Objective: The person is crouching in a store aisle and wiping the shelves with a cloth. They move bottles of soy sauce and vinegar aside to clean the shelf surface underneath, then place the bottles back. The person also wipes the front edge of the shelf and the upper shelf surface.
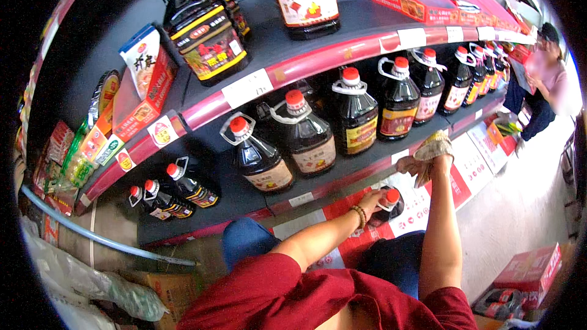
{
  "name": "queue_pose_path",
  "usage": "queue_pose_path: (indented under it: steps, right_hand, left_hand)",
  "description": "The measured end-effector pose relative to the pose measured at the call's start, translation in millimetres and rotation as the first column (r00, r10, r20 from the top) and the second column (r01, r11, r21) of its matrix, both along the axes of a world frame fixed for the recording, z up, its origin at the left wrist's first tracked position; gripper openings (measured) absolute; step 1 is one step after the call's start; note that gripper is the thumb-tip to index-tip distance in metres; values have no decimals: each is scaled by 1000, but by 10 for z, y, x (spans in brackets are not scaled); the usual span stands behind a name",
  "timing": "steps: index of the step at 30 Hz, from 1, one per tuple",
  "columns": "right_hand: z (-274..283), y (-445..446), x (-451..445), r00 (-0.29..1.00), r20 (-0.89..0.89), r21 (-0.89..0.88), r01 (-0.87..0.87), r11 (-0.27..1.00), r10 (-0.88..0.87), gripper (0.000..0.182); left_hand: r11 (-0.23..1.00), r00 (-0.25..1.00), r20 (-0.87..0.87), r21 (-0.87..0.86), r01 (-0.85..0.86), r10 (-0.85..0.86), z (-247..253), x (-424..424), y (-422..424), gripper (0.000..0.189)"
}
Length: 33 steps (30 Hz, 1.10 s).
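Note:
My left hand (369, 203), with a beaded bracelet at the wrist, grips a dark bottle with a red cap (390, 206). That bottle is in front of the low shelf, above flattened red and white printed cardboard (415, 199). In my right hand (442, 163) is a crumpled, stained cloth (433, 149), raised near the shelf's front edge and apart from the bottle. A row of large dark bottles with red caps and pale handles stands on the low shelf, among them a yellow-labelled bottle (360, 121) and a red-labelled bottle (398, 101).
The upper shelf (293, 71) carries big jugs (305, 0) and red display boxes (440, 4). Several smaller bottles (195, 188) stand at the lower left. A person (541, 73) crouches at the far right. Behind my right side sits a red carton (527, 275); plastic bags (91, 284) lie at left.

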State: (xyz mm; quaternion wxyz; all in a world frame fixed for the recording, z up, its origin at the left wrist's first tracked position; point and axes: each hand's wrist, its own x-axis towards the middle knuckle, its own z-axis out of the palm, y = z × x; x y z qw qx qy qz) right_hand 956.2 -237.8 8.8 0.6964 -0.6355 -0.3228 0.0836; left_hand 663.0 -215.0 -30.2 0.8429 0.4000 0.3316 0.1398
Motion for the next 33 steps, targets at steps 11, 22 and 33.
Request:
queue_pose_path:
  steps: [11, 22, 33]
  right_hand:
    - [424, 237, -927, 893, -428, 33, -135, 990, 136, 18]
    - [538, 315, -913, 711, 593, -795, 440, 418, 378, 25]
    - [1152, 294, -1408, 561, 598, -797, 491, 352, 572, 29]
  left_hand:
    - [967, 987, -122, 245, -73, 105, 2, 108, 240, 22]
    - [923, 983, -184, 380, 58, 14, 790, -433, 87, 28]
    - [779, 971, -226, 622, 81, 79, 711, -1106, 265, 21]
